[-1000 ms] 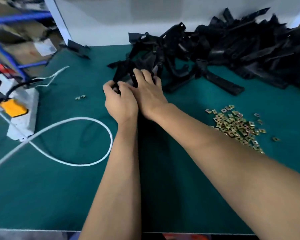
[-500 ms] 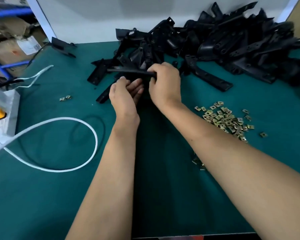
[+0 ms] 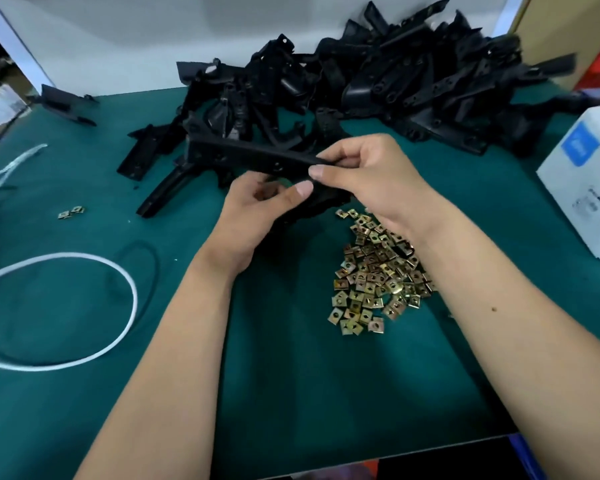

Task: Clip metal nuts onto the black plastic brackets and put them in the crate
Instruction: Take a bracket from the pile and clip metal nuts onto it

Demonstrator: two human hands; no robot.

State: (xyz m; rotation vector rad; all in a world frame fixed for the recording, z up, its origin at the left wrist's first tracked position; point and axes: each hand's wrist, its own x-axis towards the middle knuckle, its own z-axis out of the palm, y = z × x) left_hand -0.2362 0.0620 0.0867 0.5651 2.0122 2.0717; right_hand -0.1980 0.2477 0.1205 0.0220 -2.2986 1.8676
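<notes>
The white box [image 3: 582,188] at three o'clock is cut off by the right edge, its print too blurred to read. The white cable [image 3: 84,351] runs off at nine o'clock. The right forearm hides part of the metal nuts [image 3: 371,275].

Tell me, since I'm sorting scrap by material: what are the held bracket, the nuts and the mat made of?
Bracket: matte black, moulded ribs and holes, likely plastic. Nuts: brassy-yellow sheen, thin stamped squares, probably plated metal. Mat: dull green, smooth and seamless, maybe rubber or vinyl; unclear.
</notes>
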